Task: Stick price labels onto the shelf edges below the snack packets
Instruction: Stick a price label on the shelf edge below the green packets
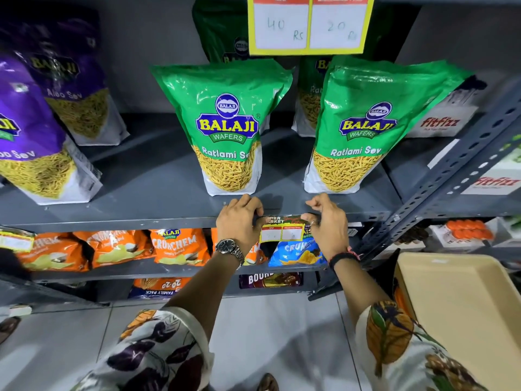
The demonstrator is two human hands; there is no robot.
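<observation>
A small price label (282, 230) with yellow border and two white boxes hangs against the front edge of the grey shelf (141, 221). My left hand (239, 221) pinches its left end and my right hand (328, 221) pinches its right end, both pressing at the shelf lip. Directly above stand two green Ratlami Sev packets, one at the middle (225, 128) and one at the right (363, 128). A bigger price label (310, 24) reading 40 and 20 hangs from the shelf above. Another label (15, 241) sits on the shelf edge at far left.
Purple Aloo Sev packets (36, 131) stand at left. Orange chips packets (177, 246) and a blue one (296, 252) fill the lower shelf. A slotted metal upright (451, 179) runs along the right, and a beige tray (462, 311) sits at lower right.
</observation>
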